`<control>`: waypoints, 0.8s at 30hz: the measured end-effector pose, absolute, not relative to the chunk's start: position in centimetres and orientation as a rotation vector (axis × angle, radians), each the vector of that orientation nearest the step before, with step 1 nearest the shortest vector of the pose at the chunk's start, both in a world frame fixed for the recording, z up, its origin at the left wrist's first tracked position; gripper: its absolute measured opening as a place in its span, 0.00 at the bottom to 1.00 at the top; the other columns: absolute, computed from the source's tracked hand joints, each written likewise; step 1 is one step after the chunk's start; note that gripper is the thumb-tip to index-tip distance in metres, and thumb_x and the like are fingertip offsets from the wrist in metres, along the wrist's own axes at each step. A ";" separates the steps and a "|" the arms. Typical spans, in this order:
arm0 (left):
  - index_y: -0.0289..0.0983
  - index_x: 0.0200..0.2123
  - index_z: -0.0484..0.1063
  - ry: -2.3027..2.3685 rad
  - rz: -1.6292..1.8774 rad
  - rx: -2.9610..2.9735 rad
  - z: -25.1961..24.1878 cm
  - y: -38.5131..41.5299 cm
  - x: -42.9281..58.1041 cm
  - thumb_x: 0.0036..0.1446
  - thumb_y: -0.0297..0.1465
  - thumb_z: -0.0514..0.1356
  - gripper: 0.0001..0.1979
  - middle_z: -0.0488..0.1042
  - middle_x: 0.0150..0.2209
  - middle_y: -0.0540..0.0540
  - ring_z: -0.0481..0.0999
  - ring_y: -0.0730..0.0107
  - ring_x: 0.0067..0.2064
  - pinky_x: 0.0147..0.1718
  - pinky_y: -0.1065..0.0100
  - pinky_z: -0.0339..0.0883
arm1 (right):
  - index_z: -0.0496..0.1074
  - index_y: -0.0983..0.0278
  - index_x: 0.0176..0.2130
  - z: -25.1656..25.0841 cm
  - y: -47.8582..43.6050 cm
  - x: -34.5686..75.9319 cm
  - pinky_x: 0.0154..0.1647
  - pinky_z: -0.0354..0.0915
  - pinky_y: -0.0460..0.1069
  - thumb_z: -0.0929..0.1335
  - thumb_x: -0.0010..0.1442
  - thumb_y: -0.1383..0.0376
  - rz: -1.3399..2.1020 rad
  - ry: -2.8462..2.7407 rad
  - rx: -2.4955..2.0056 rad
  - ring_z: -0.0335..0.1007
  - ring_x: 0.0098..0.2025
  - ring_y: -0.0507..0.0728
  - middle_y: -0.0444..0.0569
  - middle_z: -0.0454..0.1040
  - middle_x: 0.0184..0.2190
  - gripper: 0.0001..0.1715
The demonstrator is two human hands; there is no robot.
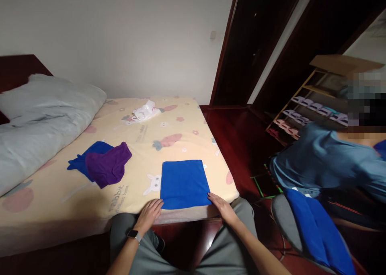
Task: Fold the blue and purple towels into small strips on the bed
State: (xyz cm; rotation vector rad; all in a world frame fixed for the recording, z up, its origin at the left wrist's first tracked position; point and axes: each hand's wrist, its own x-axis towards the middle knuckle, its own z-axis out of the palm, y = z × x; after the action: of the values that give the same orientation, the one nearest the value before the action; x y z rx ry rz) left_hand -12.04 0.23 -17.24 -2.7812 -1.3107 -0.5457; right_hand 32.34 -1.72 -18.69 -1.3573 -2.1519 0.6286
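A folded blue cloth [183, 183] lies flat near the front edge of the bed [169, 122]. My left hand [150, 214] rests at its near left corner, fingers curled onto the hem. At the near right corner my right hand [222, 208] lies with fingers stretched toward the cloth's edge. Whether either hand pinches the cloth is hard to see. A watch sits on my left wrist.
A crumpled purple cloth [108, 165] lies over another blue cloth [87, 156] on the left. Grey bedding [42, 114] is piled far left, a white plastic bag [145, 111] farther back. A person in blue [328, 158] sits right, beside a chair with blue cloths [316, 230] and a shoe rack [313, 110].
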 end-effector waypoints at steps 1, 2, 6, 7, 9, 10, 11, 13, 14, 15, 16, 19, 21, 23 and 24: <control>0.42 0.56 0.71 -1.365 -0.573 -2.781 -17.2 0.1 -11.8 0.66 0.28 0.51 0.18 0.77 0.54 0.44 0.75 0.62 0.54 0.55 0.57 0.69 | 0.66 0.54 0.62 -18.8 -1.9 32.2 0.68 0.58 0.59 0.57 0.64 0.73 0.654 -2.127 -1.377 0.61 0.65 0.57 0.46 0.65 0.64 0.32; 0.42 0.56 0.71 -1.432 -0.618 -2.771 -17.3 0.1 -11.6 0.66 0.29 0.52 0.17 0.77 0.53 0.44 0.76 0.62 0.53 0.54 0.58 0.70 | 0.66 0.55 0.62 -18.8 -2.0 31.9 0.68 0.58 0.60 0.57 0.64 0.72 0.674 -2.093 -1.398 0.62 0.65 0.57 0.47 0.66 0.64 0.31; 0.42 0.51 0.73 -1.734 -0.894 -2.657 -17.8 0.4 -10.6 0.66 0.32 0.52 0.15 0.79 0.48 0.44 0.78 0.63 0.50 0.50 0.60 0.73 | 0.64 0.59 0.61 -18.7 -1.7 30.8 0.64 0.63 0.59 0.58 0.67 0.64 0.739 -1.880 -1.473 0.67 0.61 0.59 0.52 0.70 0.59 0.25; 0.42 0.50 0.74 -1.793 -0.959 -2.626 -18.0 0.5 -10.4 0.66 0.33 0.52 0.14 0.79 0.46 0.44 0.78 0.63 0.49 0.49 0.60 0.73 | 0.64 0.59 0.60 -18.6 -1.5 30.6 0.63 0.64 0.59 0.58 0.68 0.62 0.758 -1.820 -1.485 0.68 0.60 0.59 0.52 0.71 0.58 0.24; 0.42 0.49 0.73 -1.880 -1.059 -2.572 -18.3 0.7 -10.0 0.67 0.35 0.51 0.14 0.79 0.45 0.43 0.78 0.62 0.48 0.49 0.59 0.74 | 0.65 0.59 0.57 -18.4 -1.2 30.3 0.61 0.66 0.58 0.57 0.69 0.59 0.790 -1.724 -1.496 0.69 0.58 0.59 0.52 0.73 0.56 0.21; 0.41 0.49 0.73 -1.914 -1.092 -2.542 -18.4 0.8 -9.9 0.67 0.35 0.50 0.14 0.79 0.45 0.43 0.78 0.61 0.48 0.49 0.58 0.73 | 0.66 0.59 0.55 -18.4 -1.0 30.2 0.60 0.66 0.58 0.57 0.69 0.58 0.786 -1.690 -1.499 0.70 0.58 0.59 0.52 0.73 0.55 0.19; 0.41 0.49 0.73 -1.942 -1.114 -2.512 -18.5 0.9 -9.7 0.68 0.36 0.50 0.15 0.79 0.45 0.42 0.77 0.61 0.48 0.49 0.57 0.73 | 0.67 0.59 0.53 -18.4 -0.7 30.1 0.60 0.66 0.58 0.57 0.69 0.57 0.767 -1.667 -1.502 0.70 0.57 0.60 0.53 0.74 0.55 0.19; 0.40 0.49 0.73 -1.977 -1.125 -2.472 -18.6 1.1 -9.4 0.68 0.37 0.50 0.15 0.79 0.46 0.42 0.77 0.59 0.48 0.51 0.54 0.71 | 0.69 0.59 0.51 -18.4 -0.1 30.0 0.60 0.65 0.59 0.58 0.69 0.55 0.696 -1.643 -1.511 0.70 0.56 0.61 0.54 0.74 0.53 0.19; 0.40 0.50 0.72 -1.986 -1.126 -2.460 -18.7 1.1 -9.1 0.68 0.37 0.50 0.15 0.79 0.46 0.41 0.76 0.58 0.49 0.52 0.53 0.71 | 0.70 0.60 0.50 -18.4 0.2 30.0 0.60 0.64 0.60 0.58 0.69 0.55 0.661 -1.639 -1.519 0.70 0.55 0.62 0.54 0.75 0.52 0.19; 0.40 0.50 0.72 -1.992 -1.131 -2.449 -18.8 1.1 -8.9 0.67 0.38 0.51 0.15 0.78 0.47 0.41 0.76 0.57 0.50 0.52 0.52 0.70 | 0.71 0.60 0.50 -18.4 0.5 29.9 0.59 0.65 0.60 0.59 0.68 0.55 0.637 -1.637 -1.528 0.70 0.54 0.62 0.55 0.75 0.51 0.20; 0.40 0.51 0.72 -1.999 -1.145 -2.433 -18.9 1.1 -8.7 0.67 0.38 0.51 0.16 0.78 0.47 0.41 0.76 0.57 0.51 0.53 0.52 0.70 | 0.71 0.61 0.50 -18.5 0.6 29.8 0.59 0.65 0.60 0.59 0.68 0.55 0.629 -1.633 -1.537 0.71 0.54 0.63 0.55 0.76 0.50 0.20; 0.39 0.53 0.70 -2.025 -1.227 -2.372 -19.1 0.8 -8.4 0.65 0.41 0.55 0.18 0.77 0.50 0.39 0.76 0.55 0.52 0.53 0.51 0.69 | 0.72 0.61 0.52 -18.9 0.6 29.4 0.58 0.66 0.59 0.60 0.68 0.55 0.639 -1.596 -1.564 0.72 0.53 0.63 0.55 0.76 0.50 0.21; 0.40 0.53 0.70 -2.049 -1.297 -2.356 -19.3 0.7 -8.4 0.63 0.41 0.56 0.18 0.77 0.50 0.40 0.76 0.56 0.52 0.52 0.53 0.71 | 0.72 0.62 0.53 -19.2 0.3 29.3 0.58 0.66 0.59 0.62 0.66 0.55 0.641 -1.587 -1.557 0.71 0.54 0.63 0.55 0.76 0.51 0.21; 0.41 0.52 0.70 -2.098 -1.374 -2.349 -19.4 0.8 -8.5 0.63 0.40 0.55 0.17 0.78 0.49 0.41 0.78 0.57 0.50 0.50 0.55 0.72 | 0.73 0.62 0.51 -19.6 0.1 29.3 0.58 0.66 0.59 0.64 0.64 0.56 0.646 -1.595 -1.544 0.72 0.54 0.63 0.55 0.76 0.50 0.21; 0.41 0.52 0.70 -2.132 -1.415 -2.343 -19.5 0.9 -8.5 0.63 0.40 0.55 0.17 0.78 0.48 0.41 0.79 0.58 0.49 0.49 0.56 0.73 | 0.74 0.62 0.51 -19.7 0.1 29.4 0.58 0.66 0.59 0.64 0.64 0.56 0.654 -1.596 -1.542 0.72 0.53 0.63 0.55 0.77 0.50 0.20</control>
State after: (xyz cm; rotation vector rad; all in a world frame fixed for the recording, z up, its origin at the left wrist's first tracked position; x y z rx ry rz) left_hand -8.55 0.90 -19.48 -2.3426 -2.1320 -1.4149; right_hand 29.42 0.14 -19.67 -1.5424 -1.5964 0.6541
